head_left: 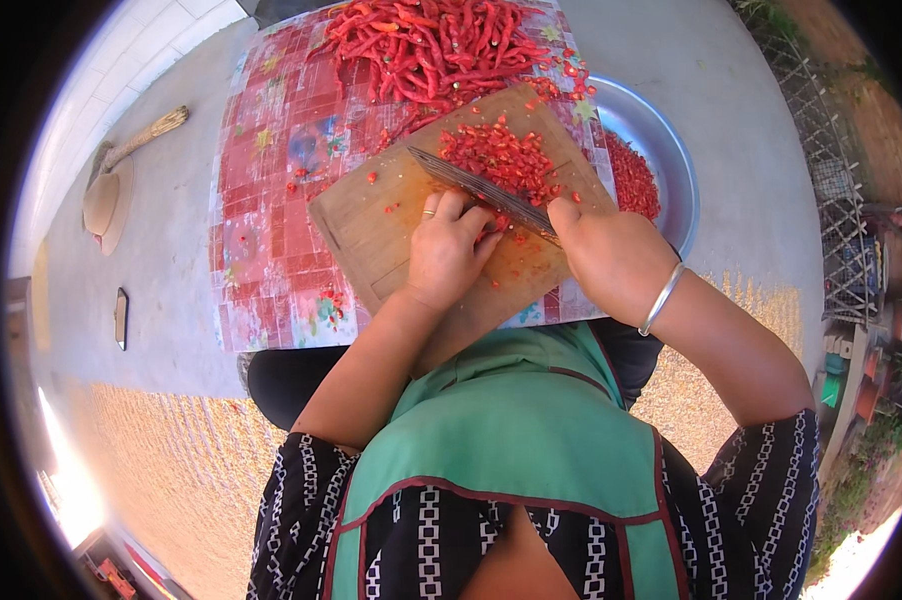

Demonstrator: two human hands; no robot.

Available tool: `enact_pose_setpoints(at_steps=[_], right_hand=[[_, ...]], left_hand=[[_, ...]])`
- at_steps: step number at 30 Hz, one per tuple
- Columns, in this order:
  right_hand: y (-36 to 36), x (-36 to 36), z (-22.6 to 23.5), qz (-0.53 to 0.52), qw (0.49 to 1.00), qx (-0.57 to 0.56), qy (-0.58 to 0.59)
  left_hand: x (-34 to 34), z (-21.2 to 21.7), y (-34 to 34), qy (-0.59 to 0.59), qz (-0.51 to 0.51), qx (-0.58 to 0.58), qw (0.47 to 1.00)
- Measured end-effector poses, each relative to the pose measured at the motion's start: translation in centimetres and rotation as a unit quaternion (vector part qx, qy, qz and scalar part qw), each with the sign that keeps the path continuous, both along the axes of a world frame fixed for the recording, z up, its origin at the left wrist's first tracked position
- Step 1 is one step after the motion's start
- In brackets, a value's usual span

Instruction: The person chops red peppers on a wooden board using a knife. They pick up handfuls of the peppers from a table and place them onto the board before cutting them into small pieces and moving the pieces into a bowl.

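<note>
My right hand (611,250) is wrapped round the handle of a wide dark-bladed knife (476,188), which slants across a wooden cutting board (371,235). Against the near side of the blade, my left hand (446,245) presses down with curled fingers on a red chili pepper (491,232), only a bit of which shows. Chopped red chili (501,158) lies heaped on the board just beyond the blade, with loose bits scattered around. A large pile of whole red chilies (431,45) covers the far end of the table.
The low table wears a red patterned tablecloth (261,200). Past its right edge stands a metal basin (679,165) holding chopped chili. On the floor to the left are a straw hat (106,208), a small broom (156,128) and a phone-like flat object (121,318). Grain (171,470) is spread behind.
</note>
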State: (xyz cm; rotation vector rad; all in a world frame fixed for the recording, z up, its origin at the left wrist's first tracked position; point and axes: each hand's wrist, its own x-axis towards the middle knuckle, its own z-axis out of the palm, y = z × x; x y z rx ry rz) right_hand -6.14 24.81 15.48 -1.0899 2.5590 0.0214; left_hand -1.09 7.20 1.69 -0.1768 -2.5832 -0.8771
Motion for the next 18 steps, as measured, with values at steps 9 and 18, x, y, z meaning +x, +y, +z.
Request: enact_pose_setpoints(at_steps=[9, 18], right_hand=[[-1.2, -1.9, -6.1, -0.028, 0.989, -0.135, 0.061], [0.5, -0.1, -0.5, 0.020, 0.999, -0.036, 0.026]], left_hand=[[-0.5, 0.4, -0.1, -0.018, -0.002, 0.007, 1.000], [-0.4, -0.2, -0.2, -0.004, 0.014, 0.018, 1.000]])
